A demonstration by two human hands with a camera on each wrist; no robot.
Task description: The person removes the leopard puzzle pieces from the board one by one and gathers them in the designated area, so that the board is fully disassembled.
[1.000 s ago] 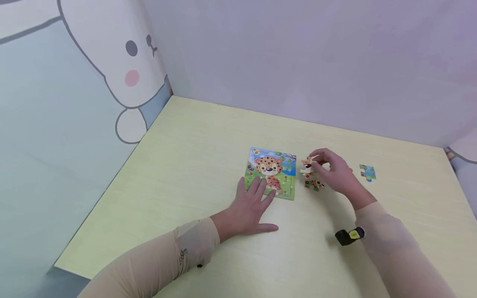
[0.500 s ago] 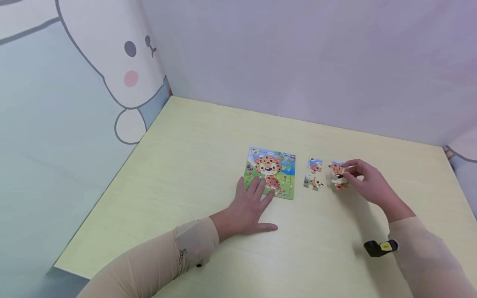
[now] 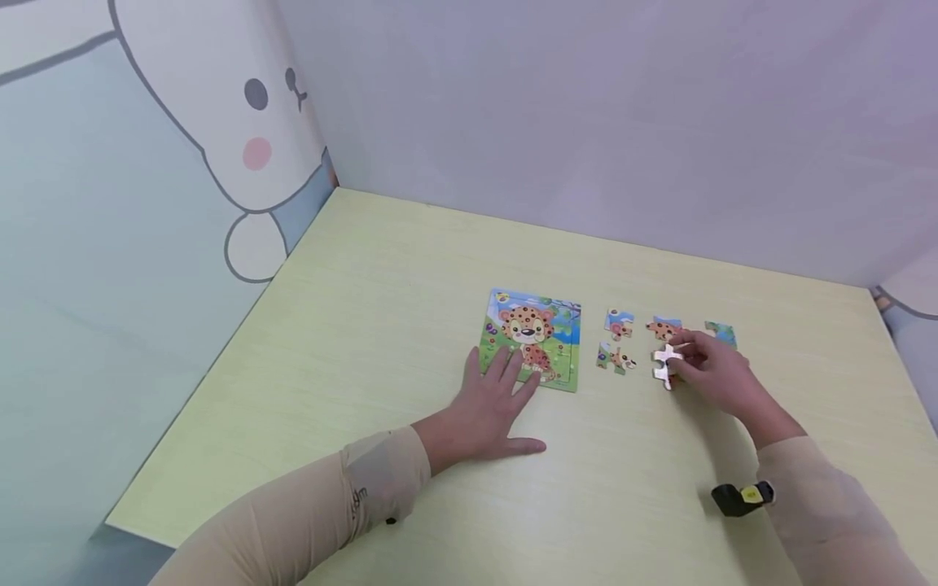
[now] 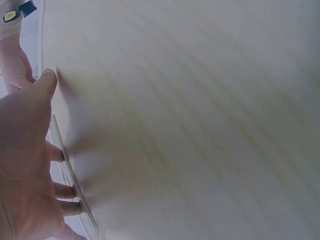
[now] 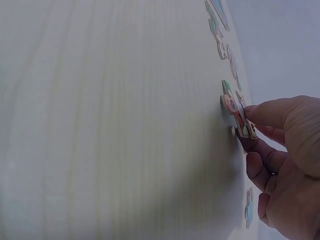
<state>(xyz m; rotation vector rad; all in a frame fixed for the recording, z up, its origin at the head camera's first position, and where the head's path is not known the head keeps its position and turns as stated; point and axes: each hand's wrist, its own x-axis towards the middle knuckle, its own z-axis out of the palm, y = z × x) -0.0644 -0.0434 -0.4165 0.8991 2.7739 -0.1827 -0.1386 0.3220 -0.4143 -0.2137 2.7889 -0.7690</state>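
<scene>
A leopard jigsaw puzzle board lies on the table. My left hand rests flat with its fingers spread, the fingertips over the board's lower edge. To the right, my right hand pinches a jigsaw piece between thumb and fingers; glare whitens its face in the head view. The right wrist view shows a red and green jigsaw piece close against the pinched one; whether it is held too, I cannot tell. Just above the hand lies a spotted orange piece, partly covered by the fingers.
Between board and right hand lie a piece with a pink ear and a green-edged piece. A blue-green piece lies behind the right hand. Walls stand behind the table and along its left side.
The right hand has gone rightward with pieces, then slightly toward me. The spotted orange piece is now out of its grip on the table, and the held piece has tilted. The left hand stays put.
</scene>
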